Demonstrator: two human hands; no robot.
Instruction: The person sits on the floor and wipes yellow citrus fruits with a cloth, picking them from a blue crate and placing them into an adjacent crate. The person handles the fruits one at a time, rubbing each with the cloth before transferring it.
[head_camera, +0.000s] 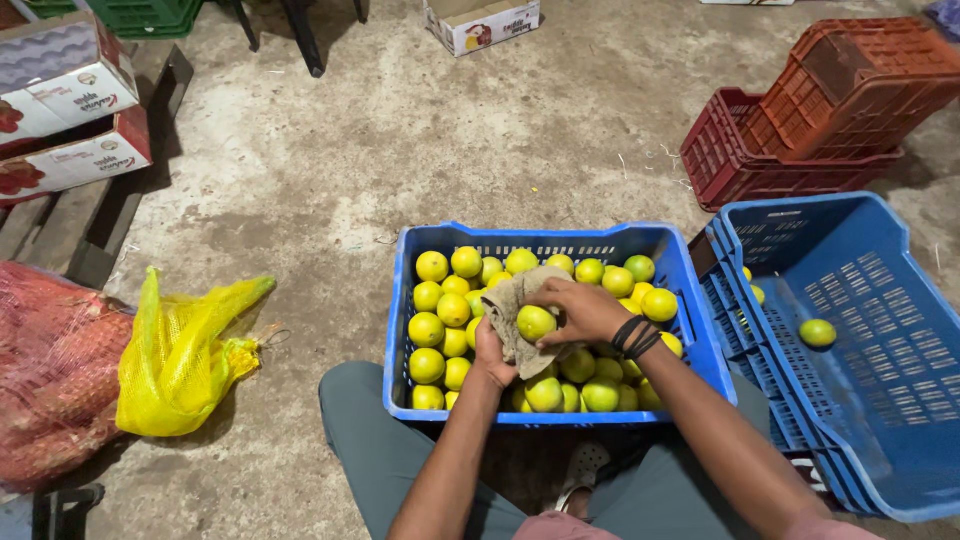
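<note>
Yellow-green lime (535, 321) in right hand (583, 312) grip, left hand (489, 352) seemingly cupping beige cloth (512, 302)

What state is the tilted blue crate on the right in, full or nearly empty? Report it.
Nearly empty. The tilted blue crate shows bare slatted walls and floor, with only one yellow-green fruit lying inside it.

The cloth (512, 312) hides most of the left hand (490, 352).
</note>
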